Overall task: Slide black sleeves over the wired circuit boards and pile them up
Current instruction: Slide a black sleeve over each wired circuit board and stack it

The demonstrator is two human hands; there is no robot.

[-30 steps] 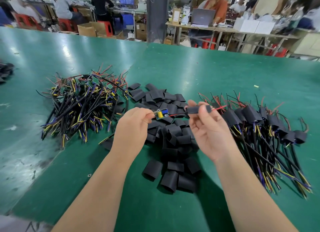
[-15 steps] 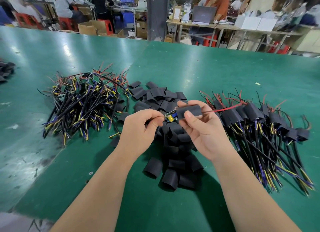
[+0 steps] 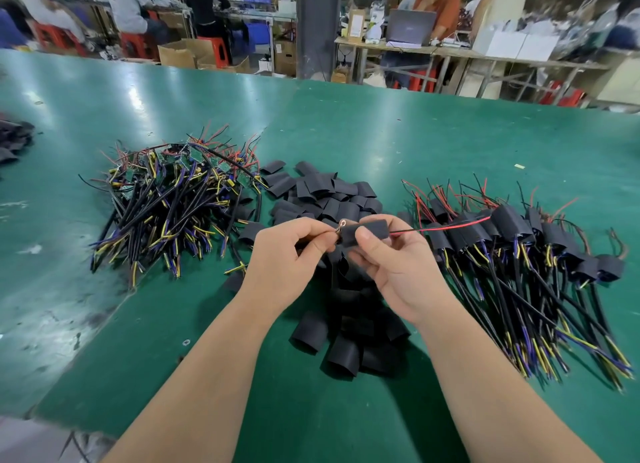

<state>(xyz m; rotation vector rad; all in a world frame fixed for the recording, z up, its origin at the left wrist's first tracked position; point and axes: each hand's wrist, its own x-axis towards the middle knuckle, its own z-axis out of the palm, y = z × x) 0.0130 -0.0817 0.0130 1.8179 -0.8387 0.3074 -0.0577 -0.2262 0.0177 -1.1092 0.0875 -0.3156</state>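
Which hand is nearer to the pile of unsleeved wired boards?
Left. The left hand, pinching the wired board at its end, sits just right of the unsleeved pile. The right hand, holding the black sleeve, lies farther right, next to the sleeved pile.

Left hand (image 3: 281, 255) and right hand (image 3: 398, 267) meet fingertip to fingertip, both pinching.

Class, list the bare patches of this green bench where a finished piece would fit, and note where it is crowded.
Bare: far bench beyond all three piles; near strip in front of the loose sleeves. Crowded: bare-board pile, sleeves and sleeved pile side by side.
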